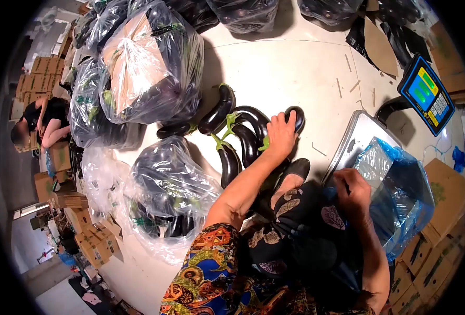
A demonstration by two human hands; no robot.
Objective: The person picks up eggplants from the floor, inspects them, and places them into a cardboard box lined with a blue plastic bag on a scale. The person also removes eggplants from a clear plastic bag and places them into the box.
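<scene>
My left hand (281, 135) reaches out over the floor, its fingers curled on a glossy dark eggplant (298, 118). More loose eggplants (219, 110) with green caps lie beside it, and one (227, 164) points toward my lap. Near the scale's edge my right hand (353, 193) is closed in a loose fist; whatever it may hold cannot be made out. A blue plastic bag (395, 194) lies open over the scale platform (355, 137), just right of that hand.
Large clear bags of eggplants (182, 68) stand at the upper left, and an opened one (172, 184) lies nearer. The scale's display (427, 94) rises at the right. Cardboard boxes (450, 197) line the right side. Another person (46, 121) sits at the far left.
</scene>
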